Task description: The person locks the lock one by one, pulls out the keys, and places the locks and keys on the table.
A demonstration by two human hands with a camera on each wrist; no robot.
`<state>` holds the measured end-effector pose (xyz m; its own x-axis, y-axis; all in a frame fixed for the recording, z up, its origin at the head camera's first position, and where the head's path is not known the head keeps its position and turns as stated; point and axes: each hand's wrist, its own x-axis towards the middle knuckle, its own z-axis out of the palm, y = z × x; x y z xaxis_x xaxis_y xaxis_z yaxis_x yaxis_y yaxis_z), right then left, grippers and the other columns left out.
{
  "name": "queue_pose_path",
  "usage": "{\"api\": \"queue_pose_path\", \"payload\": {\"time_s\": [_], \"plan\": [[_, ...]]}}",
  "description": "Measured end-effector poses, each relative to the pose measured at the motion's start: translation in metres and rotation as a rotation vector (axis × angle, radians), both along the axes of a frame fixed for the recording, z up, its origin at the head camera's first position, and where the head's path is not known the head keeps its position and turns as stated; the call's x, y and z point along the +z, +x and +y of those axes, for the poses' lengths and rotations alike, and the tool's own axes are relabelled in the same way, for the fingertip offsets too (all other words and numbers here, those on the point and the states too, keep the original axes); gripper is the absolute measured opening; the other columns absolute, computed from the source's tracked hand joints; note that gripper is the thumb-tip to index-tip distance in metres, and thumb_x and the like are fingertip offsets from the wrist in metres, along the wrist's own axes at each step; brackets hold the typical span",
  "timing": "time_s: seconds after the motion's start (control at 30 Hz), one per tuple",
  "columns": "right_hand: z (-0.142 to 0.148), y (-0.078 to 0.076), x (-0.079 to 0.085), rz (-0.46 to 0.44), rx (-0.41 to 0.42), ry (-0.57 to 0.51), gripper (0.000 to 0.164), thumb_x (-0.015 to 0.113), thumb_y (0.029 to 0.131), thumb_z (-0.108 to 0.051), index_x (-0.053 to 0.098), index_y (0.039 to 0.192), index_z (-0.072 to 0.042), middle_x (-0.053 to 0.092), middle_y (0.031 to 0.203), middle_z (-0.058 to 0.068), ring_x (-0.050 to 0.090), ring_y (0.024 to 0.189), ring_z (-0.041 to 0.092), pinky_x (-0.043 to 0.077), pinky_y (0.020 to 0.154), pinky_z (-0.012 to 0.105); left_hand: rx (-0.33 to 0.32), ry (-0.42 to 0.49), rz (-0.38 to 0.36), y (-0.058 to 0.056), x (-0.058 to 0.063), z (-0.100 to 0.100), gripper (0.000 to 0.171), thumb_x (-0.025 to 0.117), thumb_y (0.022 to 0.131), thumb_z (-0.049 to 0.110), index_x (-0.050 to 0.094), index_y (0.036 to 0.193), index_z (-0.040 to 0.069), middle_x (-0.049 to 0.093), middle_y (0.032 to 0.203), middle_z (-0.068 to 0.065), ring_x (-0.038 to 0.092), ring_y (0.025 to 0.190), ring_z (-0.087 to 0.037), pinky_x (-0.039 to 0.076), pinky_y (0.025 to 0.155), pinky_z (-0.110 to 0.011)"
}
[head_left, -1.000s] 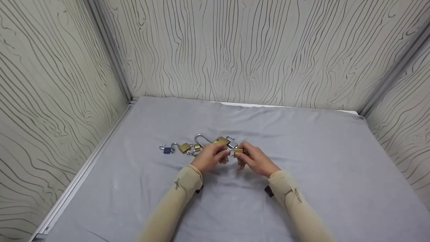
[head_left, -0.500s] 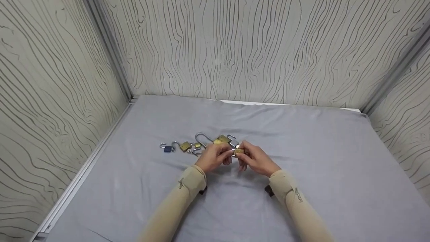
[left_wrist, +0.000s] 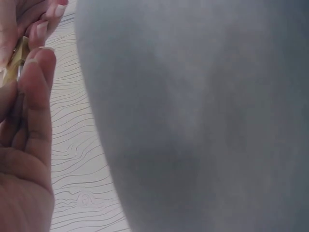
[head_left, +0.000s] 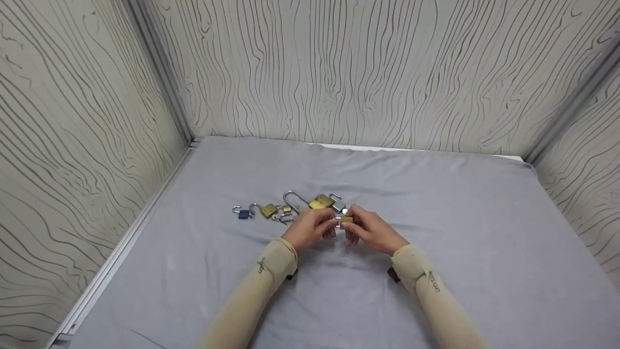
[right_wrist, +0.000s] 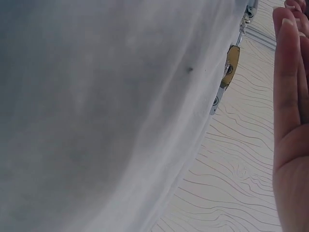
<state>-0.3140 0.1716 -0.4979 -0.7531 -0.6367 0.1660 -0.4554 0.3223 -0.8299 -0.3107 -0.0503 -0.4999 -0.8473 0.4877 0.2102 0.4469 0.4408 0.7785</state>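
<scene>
In the head view a small brass padlock (head_left: 346, 222) is held up between both hands in front of a row of other padlocks. My right hand (head_left: 377, 233) pinches its brass body between thumb and fingers. On the other side, my left hand (head_left: 307, 230) pinches the silver shackle end, and its fingertips hide most of the shackle. The left wrist view catches the brass padlock (left_wrist: 17, 59) edge-on between the fingers of the two hands. Along the right edge of the right wrist view, my right hand (right_wrist: 292, 121) shows extended fingers, with the padlock out of sight.
Behind the hands lie a blue padlock (head_left: 244, 214), a brass padlock (head_left: 269, 210), a tiny brass padlock (head_left: 286, 209), larger brass padlocks (head_left: 323, 200) and a silver padlock (head_left: 338, 205), several with raised shackles. Grey cloth (head_left: 450, 218) covers the table; patterned panels (head_left: 339, 72) enclose it.
My left hand has shifted slightly right, closer to the padlock body, so less of the shackle shows. My right hand keeps its pinch. The head view has drifted slightly.
</scene>
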Motion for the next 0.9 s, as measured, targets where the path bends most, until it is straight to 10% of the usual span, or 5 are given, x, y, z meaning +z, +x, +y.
{"api": "queue_pose_path", "payload": {"time_s": [0.9], "plan": [[0.021, -0.001, 0.001, 0.102, -0.124, 0.082, 0.029, 0.058, 0.108, -0.021, 0.070, 0.093, 0.002, 0.071, 0.077, 0.008, 0.069, 0.067, 0.013, 0.061, 0.064, 0.029, -0.001, 0.019, -0.041, -0.002, 0.000, -0.001, 0.019, 0.061, 0.105, 0.014, 0.070, 0.096, 0.000, 0.075, 0.080, -0.010, 0.065, 0.067, -0.005, 0.058, 0.064, -0.021]]}}
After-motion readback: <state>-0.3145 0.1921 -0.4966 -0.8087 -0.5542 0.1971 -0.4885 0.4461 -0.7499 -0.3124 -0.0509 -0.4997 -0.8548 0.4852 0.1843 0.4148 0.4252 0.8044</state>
